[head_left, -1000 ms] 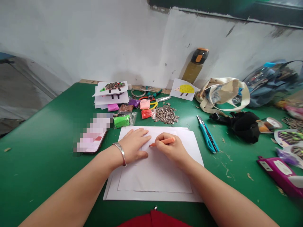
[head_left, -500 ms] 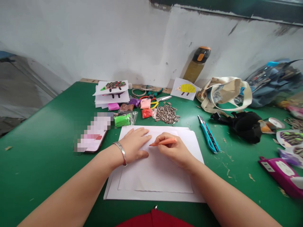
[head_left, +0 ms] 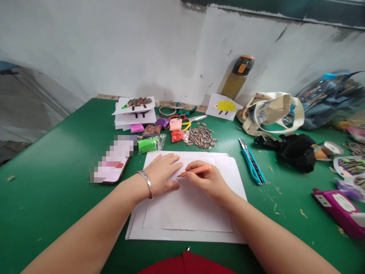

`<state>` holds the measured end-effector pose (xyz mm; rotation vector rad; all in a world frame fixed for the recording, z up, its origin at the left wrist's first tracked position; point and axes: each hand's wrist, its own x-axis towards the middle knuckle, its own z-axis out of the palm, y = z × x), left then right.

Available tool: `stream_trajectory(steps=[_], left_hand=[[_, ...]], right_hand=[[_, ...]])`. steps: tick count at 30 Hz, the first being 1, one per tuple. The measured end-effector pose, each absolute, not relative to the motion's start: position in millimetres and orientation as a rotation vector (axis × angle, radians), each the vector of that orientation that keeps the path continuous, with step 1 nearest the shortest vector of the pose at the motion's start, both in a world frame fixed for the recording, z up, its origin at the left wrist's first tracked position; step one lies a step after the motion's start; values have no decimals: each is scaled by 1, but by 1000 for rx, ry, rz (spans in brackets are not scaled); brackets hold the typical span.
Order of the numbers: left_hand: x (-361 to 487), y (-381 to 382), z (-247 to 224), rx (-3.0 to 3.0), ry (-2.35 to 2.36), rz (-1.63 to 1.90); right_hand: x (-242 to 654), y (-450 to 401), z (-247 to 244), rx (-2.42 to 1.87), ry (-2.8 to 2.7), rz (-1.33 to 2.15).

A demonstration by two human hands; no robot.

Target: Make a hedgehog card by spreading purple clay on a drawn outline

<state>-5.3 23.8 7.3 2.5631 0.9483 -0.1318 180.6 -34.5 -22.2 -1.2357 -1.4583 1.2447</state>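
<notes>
My left hand (head_left: 163, 173) lies flat with spread fingers on a white sheet of paper (head_left: 188, 213), which rests on a stack of larger white sheets (head_left: 239, 182). A silver bangle (head_left: 146, 183) circles that wrist. Close to its thumb and fingertips, my right hand (head_left: 208, 180) grips an orange pen (head_left: 199, 170), the tip angled left and down at the paper. Whether the tip touches the sheet, I cannot tell. No clear marks show on the paper.
Beyond the paper lie sunflower seeds (head_left: 202, 137), bagged green clay (head_left: 147, 145), scissors (head_left: 196, 118) and a yellow hedgehog drawing (head_left: 225, 106). A phone (head_left: 114, 161) is at left. To the right are a teal utility knife (head_left: 252, 163), a black pouch (head_left: 296, 152) and a cream bag (head_left: 270, 114).
My right hand and the orange pen have shifted slightly left, and the pen leans a little differently. My left hand stays in place on the paper.
</notes>
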Motion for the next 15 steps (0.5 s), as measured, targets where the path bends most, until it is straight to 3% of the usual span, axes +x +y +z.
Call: stream_trajectory(steps=[15], left_hand=[[-5, 24, 7, 2580, 971, -167]], right_hand=[[179, -34, -17, -1386, -1502, 1125]])
